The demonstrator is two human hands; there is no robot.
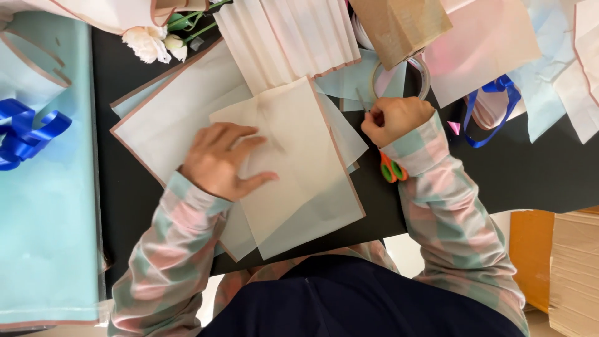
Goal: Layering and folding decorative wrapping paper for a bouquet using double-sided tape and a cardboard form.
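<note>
My left hand [219,159] lies flat, fingers spread, on a stack of cream translucent paper sheets [299,187] with thin brown borders on the black table [536,168]. My right hand [394,118] is closed into a fist just right of the sheets, next to a clear tape roll [424,75]; a thin strip sticks up from the fist, and I cannot tell what it is. Orange-and-green-handled scissors [392,170] lie under my right wrist. A pleated cream paper fan [287,37] rests above the sheets.
White flowers [150,42] with green stems lie at the top left. Light blue paper [43,206] with a blue ribbon bow [25,134] covers the left. Pink and blue sheets, a brown paper bag [399,25] and blue ribbon [493,106] sit top right. Cardboard stack [574,274] at lower right.
</note>
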